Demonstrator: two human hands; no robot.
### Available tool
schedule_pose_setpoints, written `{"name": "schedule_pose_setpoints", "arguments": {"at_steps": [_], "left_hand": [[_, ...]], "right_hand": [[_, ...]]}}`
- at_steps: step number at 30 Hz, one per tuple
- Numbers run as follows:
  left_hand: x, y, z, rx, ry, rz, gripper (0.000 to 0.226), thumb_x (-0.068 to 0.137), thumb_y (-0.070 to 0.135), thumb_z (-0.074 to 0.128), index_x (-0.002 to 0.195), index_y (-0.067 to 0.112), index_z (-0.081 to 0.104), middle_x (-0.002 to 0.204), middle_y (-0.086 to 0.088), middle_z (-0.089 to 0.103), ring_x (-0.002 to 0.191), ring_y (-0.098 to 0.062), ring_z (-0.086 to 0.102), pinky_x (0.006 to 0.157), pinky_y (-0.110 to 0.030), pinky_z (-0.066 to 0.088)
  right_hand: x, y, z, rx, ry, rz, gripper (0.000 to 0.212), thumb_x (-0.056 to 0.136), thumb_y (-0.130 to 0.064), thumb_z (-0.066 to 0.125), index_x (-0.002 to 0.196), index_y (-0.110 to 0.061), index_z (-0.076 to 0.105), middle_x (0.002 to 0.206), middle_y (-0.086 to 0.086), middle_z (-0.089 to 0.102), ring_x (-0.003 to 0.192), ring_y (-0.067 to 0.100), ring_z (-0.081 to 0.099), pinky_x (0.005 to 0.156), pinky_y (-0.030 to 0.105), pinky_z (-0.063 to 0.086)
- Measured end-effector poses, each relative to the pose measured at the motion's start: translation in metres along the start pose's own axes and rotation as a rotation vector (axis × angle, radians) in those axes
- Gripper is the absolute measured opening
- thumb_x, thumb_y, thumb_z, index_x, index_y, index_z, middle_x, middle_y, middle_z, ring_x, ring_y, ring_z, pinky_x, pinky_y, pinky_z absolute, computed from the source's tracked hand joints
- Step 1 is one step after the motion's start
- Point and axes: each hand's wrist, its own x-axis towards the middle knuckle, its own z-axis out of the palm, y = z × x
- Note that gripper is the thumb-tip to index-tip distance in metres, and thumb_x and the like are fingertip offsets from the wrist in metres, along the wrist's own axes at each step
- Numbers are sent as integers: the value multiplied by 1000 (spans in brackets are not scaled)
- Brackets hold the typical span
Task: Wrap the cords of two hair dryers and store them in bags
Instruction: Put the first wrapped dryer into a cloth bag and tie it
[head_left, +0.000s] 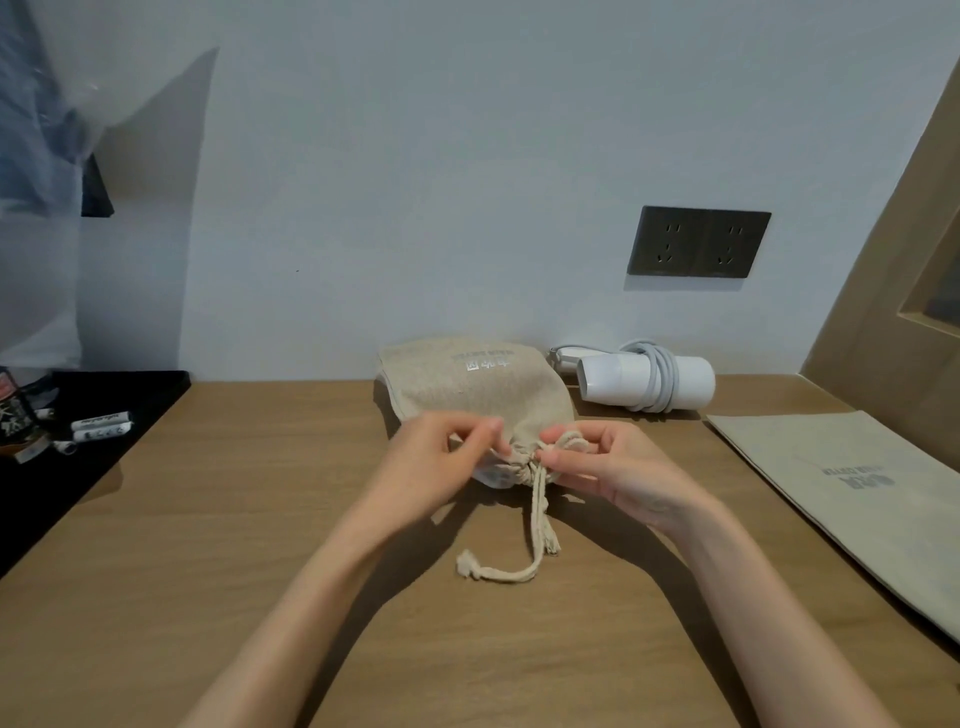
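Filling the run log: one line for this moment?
step: cinching beige fabric drawstring bag | left hand, right hand: pinching its neck | waiting: white cord-wrapped hair dryer

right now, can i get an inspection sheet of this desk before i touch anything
surface: wooden desk, light brown.
job's things: bulging drawstring bag at centre, mouth gathered; white hair dryer behind it to the right; flat bag at the right edge.
clutter: black tray at left holding small white tubes.
grippers: left hand pinches the bag's mouth; right hand pinches the drawstring.
cables: cord wound round the hair dryer; drawstring tails lie toward the person.
surroundings: white wall, dark double socket, wooden panel at right.
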Motion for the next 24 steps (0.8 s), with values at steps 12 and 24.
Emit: {"name": "schedule_pose_setpoints", "arguments": {"at_steps": [12, 24], "left_hand": [[12, -13, 37, 44, 8, 63, 24, 99, 17, 47, 111, 22, 67, 98, 10, 66, 82, 8, 55, 69, -4, 38], [16, -19, 32, -96, -39, 4, 26, 91, 21, 61, 115, 31, 66, 80, 4, 66, 69, -3, 54, 78, -24, 50]], "right_hand": [[0, 8, -2, -694, 187, -404, 15, 81, -8, 71, 87, -20, 64, 87, -6, 70, 86, 2, 65, 77, 21, 51], [9, 23, 7, -1012, 352, -899, 33, 69, 5, 78, 94, -16, 73, 90, -4, 63, 81, 4, 58, 67, 23, 53]]}}
